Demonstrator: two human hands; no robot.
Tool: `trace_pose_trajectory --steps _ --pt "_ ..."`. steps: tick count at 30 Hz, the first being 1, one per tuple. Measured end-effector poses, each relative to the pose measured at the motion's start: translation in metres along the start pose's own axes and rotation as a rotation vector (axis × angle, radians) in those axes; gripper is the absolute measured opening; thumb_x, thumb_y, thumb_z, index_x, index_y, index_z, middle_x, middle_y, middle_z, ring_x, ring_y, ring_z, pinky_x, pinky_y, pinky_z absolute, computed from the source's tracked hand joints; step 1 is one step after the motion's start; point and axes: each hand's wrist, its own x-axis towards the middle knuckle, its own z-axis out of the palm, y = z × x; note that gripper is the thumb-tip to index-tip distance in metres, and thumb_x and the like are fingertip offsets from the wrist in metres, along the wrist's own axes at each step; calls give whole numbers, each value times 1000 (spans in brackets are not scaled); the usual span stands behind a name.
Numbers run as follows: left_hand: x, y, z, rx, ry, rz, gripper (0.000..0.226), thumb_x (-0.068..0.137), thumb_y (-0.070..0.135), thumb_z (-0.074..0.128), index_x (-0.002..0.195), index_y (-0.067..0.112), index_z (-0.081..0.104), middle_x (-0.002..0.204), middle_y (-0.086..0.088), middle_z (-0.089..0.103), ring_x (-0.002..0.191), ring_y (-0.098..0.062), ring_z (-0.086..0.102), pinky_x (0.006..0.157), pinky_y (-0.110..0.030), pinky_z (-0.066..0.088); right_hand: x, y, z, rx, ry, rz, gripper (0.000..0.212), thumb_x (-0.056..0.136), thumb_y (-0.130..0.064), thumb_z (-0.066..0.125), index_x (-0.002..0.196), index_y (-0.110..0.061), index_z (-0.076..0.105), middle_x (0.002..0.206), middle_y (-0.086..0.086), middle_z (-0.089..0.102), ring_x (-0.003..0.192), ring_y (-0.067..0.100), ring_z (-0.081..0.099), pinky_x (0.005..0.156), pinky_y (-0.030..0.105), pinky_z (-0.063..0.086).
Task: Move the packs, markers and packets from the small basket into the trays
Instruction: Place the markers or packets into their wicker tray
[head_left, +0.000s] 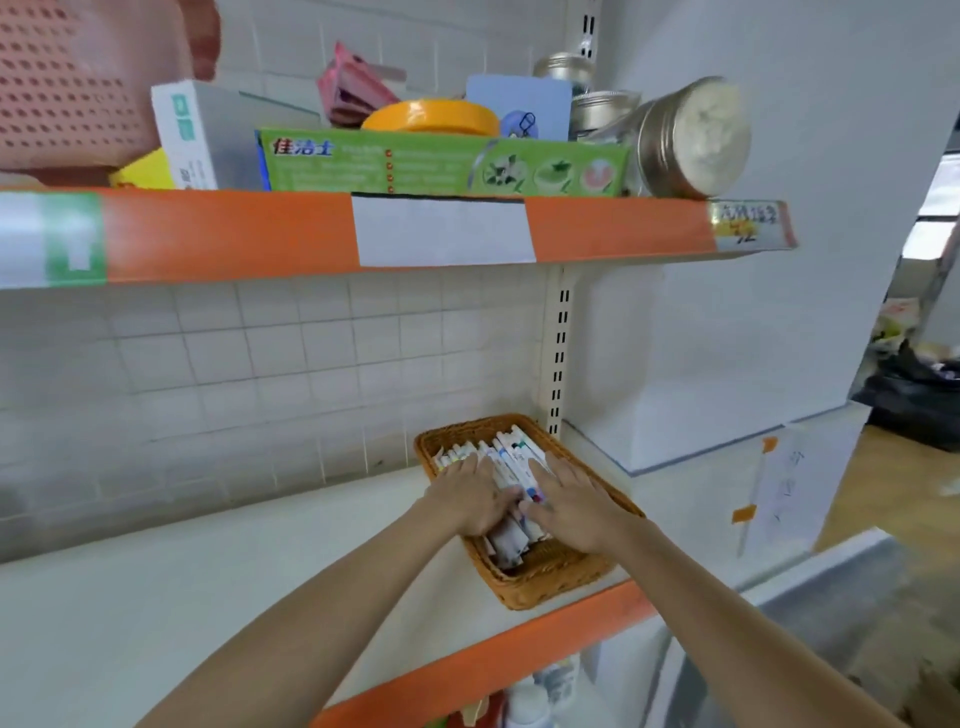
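Observation:
A small brown wicker basket (550, 577) stands at the right end of the white middle shelf, near its front edge. A bundle of white markers (511, 457) with coloured caps lies inside, over white paper packets (506, 545). My left hand (470, 493) and my right hand (571, 501) both reach into the basket and rest on the markers, one on each side of the bundle. The fingers lie fairly straight over the markers; the fingertips are partly hidden among them. No tray is in view.
The upper shelf (234, 234) with an orange front strip carries a green toothpaste box (441, 161), a white box (202, 135), an orange tape roll (431, 117), metal tins (685, 137) and a pink perforated basket (78, 83). A white cabinet (727, 467) stands right of the shelving.

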Motion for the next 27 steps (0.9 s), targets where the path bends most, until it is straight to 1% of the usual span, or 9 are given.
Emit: trace_pose_trajectory --steps 2,4,6,9,12,18,22,25,27 --pt "19 -3 3 0 -13 -60 73 96 60 14 152 14 21 156 -23 16 142 -40 13 116 -49 17 13 1 -3 5 -3 -18 69 102 -50 26 155 -20 -7 162 5 -12 149 22 -9 119 38 2" --pt "28 -3 3 20 13 -116 70 97 58 17 148 11 30 150 -25 25 137 -42 20 114 -51 20 25 0 -3 38 -8 -15 68 102 -48 26 155 -18 -5 162 6 -9 149 23 -4 119 37 7" --pt "36 -2 2 36 60 -153 69 100 53 23 145 2 29 149 -23 26 138 -39 21 114 -47 18 37 1 -2 27 27 -5 65 103 -44 29 155 -16 3 162 8 3 148 26 7 117 37 15" --pt "40 3 -2 42 128 -194 68 100 50 27 143 -3 29 147 -23 31 136 -37 25 112 -42 22 56 7 -3 -45 145 34 54 103 -36 34 149 -10 25 152 14 29 138 29 29 110 36 29" --pt "49 1 -1 16 144 -251 67 99 50 32 140 -3 35 144 -23 35 132 -36 31 109 -40 27 72 4 -6 -73 158 64 44 104 -33 35 138 -7 41 143 18 37 130 30 37 106 35 33" --pt "61 3 5 -43 177 -262 61 95 54 38 127 6 53 135 -17 51 129 -34 39 106 -41 30 90 3 -5 -144 180 91 35 103 -23 40 131 -5 49 139 20 41 122 30 47 100 34 39" --pt "58 4 7 -108 253 -256 55 96 49 40 128 5 47 132 -14 54 127 -31 44 105 -41 31 93 8 -11 -113 160 28 37 99 -31 49 125 -5 52 128 18 53 114 28 55 90 33 46" --pt "55 4 6 -161 292 -248 44 100 43 37 122 6 47 122 -13 58 116 -30 53 96 -39 38 87 10 -16 -70 151 -23 24 97 -28 55 108 -7 57 108 10 62 102 27 61 81 33 49" --pt "53 4 5 -218 314 -234 41 102 40 32 117 6 49 115 -14 62 107 -30 58 88 -38 43 84 12 -16 -47 177 -37 18 96 -24 53 85 -10 55 90 6 58 93 25 63 71 30 46"
